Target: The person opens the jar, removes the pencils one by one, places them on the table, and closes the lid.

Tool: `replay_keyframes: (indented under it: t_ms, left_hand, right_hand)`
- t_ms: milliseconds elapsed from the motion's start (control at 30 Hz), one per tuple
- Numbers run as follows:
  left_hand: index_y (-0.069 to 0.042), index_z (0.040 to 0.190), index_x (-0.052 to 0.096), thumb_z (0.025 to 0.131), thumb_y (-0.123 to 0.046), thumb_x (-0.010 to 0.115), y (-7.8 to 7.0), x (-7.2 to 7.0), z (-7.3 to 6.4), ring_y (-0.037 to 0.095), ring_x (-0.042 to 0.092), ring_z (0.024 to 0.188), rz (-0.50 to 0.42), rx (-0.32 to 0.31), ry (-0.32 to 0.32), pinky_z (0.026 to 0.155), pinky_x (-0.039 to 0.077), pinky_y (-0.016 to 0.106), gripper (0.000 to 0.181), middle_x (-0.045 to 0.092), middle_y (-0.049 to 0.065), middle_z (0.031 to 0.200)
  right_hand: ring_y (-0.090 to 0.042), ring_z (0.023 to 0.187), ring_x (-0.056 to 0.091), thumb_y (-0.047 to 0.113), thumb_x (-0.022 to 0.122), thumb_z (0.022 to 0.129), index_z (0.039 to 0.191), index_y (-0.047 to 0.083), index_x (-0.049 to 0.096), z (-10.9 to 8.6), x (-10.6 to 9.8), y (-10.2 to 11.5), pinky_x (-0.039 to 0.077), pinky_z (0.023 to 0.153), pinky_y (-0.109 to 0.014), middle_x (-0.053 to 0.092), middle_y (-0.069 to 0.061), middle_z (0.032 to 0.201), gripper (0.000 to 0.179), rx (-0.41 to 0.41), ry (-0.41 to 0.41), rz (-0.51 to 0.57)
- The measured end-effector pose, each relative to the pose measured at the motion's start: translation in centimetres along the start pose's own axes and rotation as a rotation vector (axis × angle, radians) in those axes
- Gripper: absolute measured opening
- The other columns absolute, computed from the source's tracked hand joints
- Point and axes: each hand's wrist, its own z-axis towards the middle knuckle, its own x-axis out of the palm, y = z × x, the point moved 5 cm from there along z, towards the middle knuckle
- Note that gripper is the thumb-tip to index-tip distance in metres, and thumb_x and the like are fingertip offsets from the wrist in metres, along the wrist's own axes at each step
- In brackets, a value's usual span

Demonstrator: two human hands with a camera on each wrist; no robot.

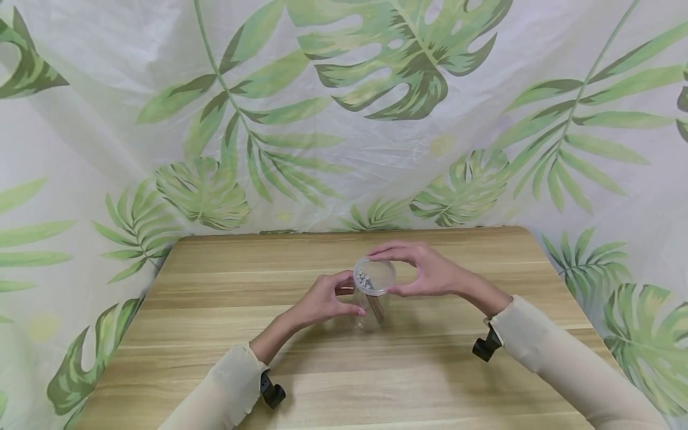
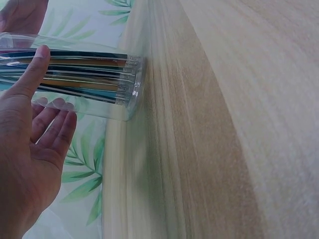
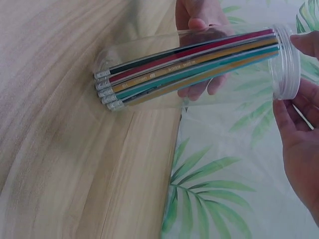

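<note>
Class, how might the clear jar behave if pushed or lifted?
The tall, narrow jar would probably tip if pushed high up. Being round, it may roll once on its side. The slanted pencils inside would likely slide as it tilts.

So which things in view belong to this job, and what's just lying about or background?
In the job:
- clear jar, held by the left hand
- lid, gripped by the right hand
- pencils inside the jar

Background:
- wooden table
- leaf-print backdrop
- wrist cameras, worn
</note>
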Motion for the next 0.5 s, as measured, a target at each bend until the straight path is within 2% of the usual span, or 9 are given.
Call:
replay_keyframes:
  t_ms: [200, 367, 500]
  left_hand:
    - [0.002, 0.14, 0.062, 0.08, -0.009, 0.094, 0.19, 0.03, 0.01, 0.035, 0.069, 0.124, 0.0, -0.002, 0.004, 0.106, 0.06, 0.04, 0.069, 0.068, 0.018, 0.139]
    - [0.002, 0.14, 0.062, 0.08, -0.008, 0.093, 0.23, 0.1, 0.1, 0.036, 0.069, 0.123, -0.014, 0.005, 0.001, 0.106, 0.059, 0.047, 0.068, 0.068, 0.019, 0.138]
    - [0.002, 0.14, 0.062, 0.081, -0.009, 0.093, 0.19, 0.14, 0.12, 0.036, 0.069, 0.124, -0.014, 0.002, 0.001, 0.106, 0.06, 0.042, 0.068, 0.068, 0.019, 0.138]
  right_hand:
    - [-0.028, 0.139, 0.058, 0.009, 0.087, 0.087, 0.143, 0.007, 0.066, -0.15, 0.08, -0.36, 0.053, 0.115, -0.042, 0.063, -0.008, 0.149, 0.059, -0.007, 0.013, 0.063]
    - [-0.028, 0.139, 0.058, 0.012, 0.088, 0.086, 0.141, 0.006, 0.067, -0.23, -0.05, -0.1, 0.052, 0.117, -0.045, 0.063, -0.008, 0.149, 0.059, -0.015, -0.002, 0.001]
    - [-0.029, 0.135, 0.061, 0.017, 0.091, 0.084, 0.138, 0.005, 0.068, -0.29, -0.23, 0.58, 0.053, 0.114, -0.05, 0.065, -0.01, 0.145, 0.06, -0.014, -0.057, -0.073]
